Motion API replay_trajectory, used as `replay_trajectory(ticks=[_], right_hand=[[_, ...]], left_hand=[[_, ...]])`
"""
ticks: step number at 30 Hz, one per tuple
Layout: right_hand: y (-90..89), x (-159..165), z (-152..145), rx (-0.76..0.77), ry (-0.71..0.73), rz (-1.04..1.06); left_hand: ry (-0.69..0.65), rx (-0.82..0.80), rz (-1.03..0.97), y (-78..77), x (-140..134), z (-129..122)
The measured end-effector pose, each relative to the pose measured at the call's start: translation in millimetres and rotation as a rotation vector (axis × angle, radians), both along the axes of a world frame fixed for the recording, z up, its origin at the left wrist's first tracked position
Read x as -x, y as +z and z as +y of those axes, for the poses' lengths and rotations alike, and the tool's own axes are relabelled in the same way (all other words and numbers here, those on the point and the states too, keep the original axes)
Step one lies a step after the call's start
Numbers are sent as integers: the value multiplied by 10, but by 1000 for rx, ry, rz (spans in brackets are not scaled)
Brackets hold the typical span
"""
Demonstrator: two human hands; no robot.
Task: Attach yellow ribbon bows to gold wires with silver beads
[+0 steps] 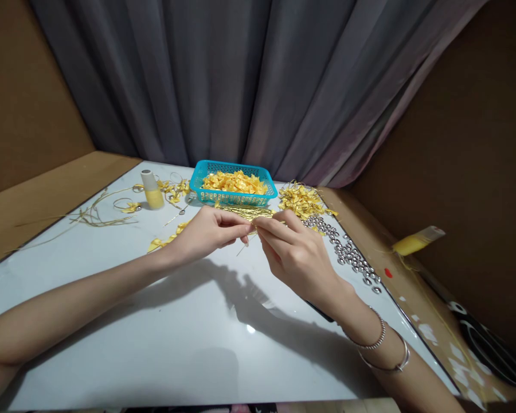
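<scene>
Above the middle of the white table, my left hand (217, 229) and my right hand (294, 246) meet at the fingertips, both pinched closed. A short end of thin gold cord (241, 249) hangs below the spot where they meet. Whatever else lies between the fingers is too small to make out. Just behind my hands rests a bundle of gold cords (245, 212). Yellow ribbon bows (169, 238) lie beside my left hand, partly covered by it. Silver beads (352, 255) spread out to the right of my right hand.
A blue basket (198, 184) of yellow ribbon pieces stands at the back. Left of it are a yellow-filled bottle (153, 192) and loose cords (97, 212). Yellow bows on cords (301, 201) are heaped right. Another yellow bottle (419, 240) and black-handled scissors (485, 344) lie on cardboard.
</scene>
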State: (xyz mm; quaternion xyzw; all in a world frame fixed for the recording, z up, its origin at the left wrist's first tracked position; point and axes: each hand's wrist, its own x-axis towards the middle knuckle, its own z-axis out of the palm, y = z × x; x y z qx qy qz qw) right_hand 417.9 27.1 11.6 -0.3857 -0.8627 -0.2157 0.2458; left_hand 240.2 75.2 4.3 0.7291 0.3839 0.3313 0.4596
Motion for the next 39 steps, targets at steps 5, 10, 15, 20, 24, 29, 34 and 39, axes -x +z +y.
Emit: replay_trajectory(ticks=[5, 10, 15, 20, 24, 29, 34, 39], right_hand=[[9, -2, -1, 74, 0, 32], [-5, -20, 11, 186, 21, 160], [-6, -35, 26, 259, 42, 241], [-2, -6, 25, 326, 26, 276], [-15, 15, 4, 333, 21, 306], [-31, 24, -9, 314, 16, 314], [-48, 42, -2, 313, 10, 307], [-54, 44, -10, 324, 3, 314]], left_hand=[[13, -78, 39, 43, -10, -20], [14, -247, 52, 13, -17, -16], [26, -471, 83, -54, -15, -19], [66, -723, 146, -98, -24, -65], [79, -922, 164, -147, -42, -105], [89, -1125, 295, -207, -70, -129], [123, -1245, 372, -248, -108, -144], [126, -1292, 410, -273, -126, -160]])
